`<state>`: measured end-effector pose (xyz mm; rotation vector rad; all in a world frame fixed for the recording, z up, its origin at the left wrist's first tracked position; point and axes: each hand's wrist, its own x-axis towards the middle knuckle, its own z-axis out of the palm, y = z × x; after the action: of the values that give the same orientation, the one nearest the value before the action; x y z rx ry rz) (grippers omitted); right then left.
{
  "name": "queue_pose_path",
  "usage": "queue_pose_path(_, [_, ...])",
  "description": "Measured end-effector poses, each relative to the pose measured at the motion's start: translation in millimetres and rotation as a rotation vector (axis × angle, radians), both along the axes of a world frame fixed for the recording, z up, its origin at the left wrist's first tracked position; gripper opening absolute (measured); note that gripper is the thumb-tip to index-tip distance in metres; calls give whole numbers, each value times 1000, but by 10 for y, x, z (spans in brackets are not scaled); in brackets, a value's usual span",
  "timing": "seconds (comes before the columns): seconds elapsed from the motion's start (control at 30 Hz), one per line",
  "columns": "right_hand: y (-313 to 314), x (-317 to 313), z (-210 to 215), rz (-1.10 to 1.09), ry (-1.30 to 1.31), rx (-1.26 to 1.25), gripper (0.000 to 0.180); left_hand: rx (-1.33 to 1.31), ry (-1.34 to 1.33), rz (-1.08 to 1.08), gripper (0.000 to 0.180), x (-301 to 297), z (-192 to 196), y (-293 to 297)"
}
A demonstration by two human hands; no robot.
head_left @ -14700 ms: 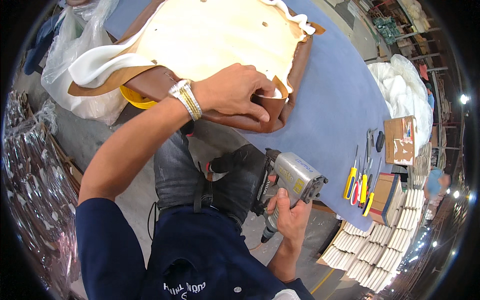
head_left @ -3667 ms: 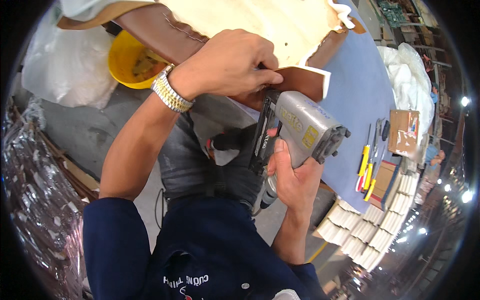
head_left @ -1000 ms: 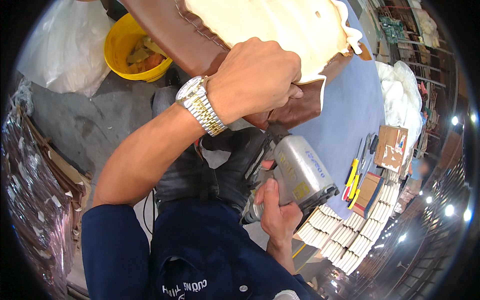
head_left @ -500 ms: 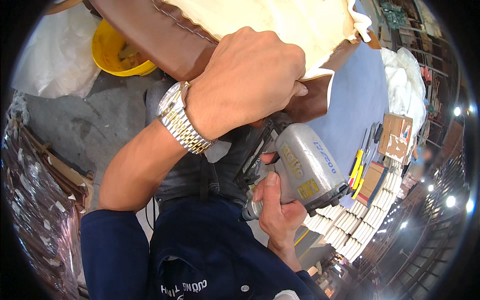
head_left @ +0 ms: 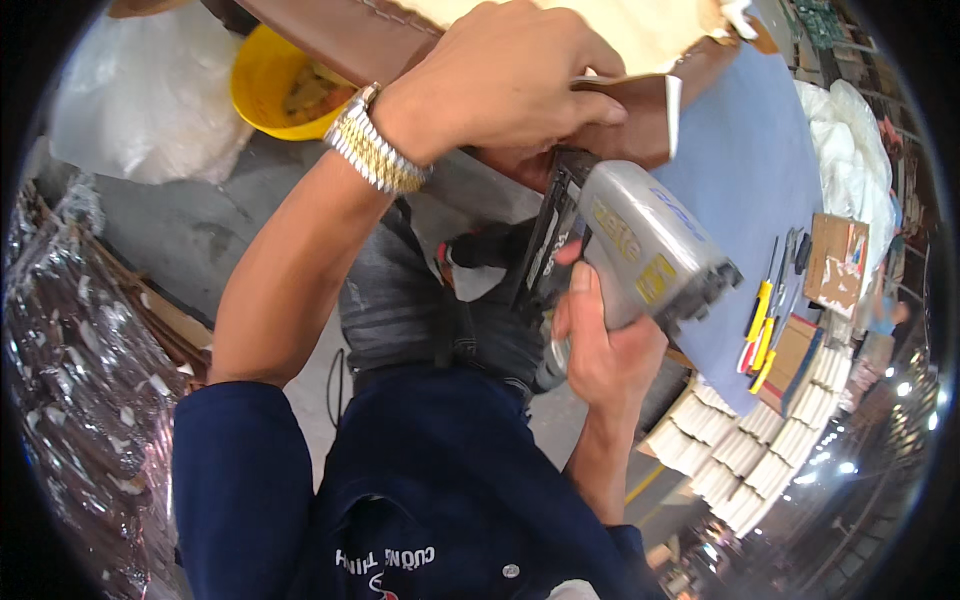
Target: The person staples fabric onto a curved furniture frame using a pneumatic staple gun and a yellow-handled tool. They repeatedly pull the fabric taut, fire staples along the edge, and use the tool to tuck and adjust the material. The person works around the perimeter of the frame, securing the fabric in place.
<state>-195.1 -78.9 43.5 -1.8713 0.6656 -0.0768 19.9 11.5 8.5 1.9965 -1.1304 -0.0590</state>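
Observation:
My left hand (head_left: 510, 85), with a metal watch (head_left: 375, 150) on its wrist, pinches the edge of a brown leather-like cover (head_left: 640, 115) between thumb and fingers. Cream backing (head_left: 640, 35) spreads beyond the hand, and a line of staples runs along the brown border at upper left. My right hand (head_left: 612, 345) is wrapped round the handle of a silver pneumatic staple gun (head_left: 655, 240). The gun's nose points up at the underside of the brown cover, just below my left hand. Whether its tip touches the cover is hidden.
A yellow bucket (head_left: 265, 85) with scraps stands on the floor beside white plastic sheeting (head_left: 150, 100). Plastic-wrapped brown pieces (head_left: 90, 400) lie at left. On the blue-grey surface (head_left: 740, 170) at right are yellow-handled tools (head_left: 762, 335), near a cardboard box (head_left: 837, 265) and cream bundles (head_left: 760, 450).
The cover and my left hand sit higher in the picture. The staple gun has also shifted up and right, still in my right hand. More of my left thumb shows on the cover's edge.

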Motion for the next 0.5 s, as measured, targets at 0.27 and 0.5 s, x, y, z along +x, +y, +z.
queue_pose_path(0.27, [-206, -855, -503, 85, -198, 46, 34, -18, 236, -193, 44, 80, 247, 166])
queue_pose_path(0.5, [-192, -1037, -684, 134, 4, 73, 23, -175, 62, -1, 41, -194, 67, -49])
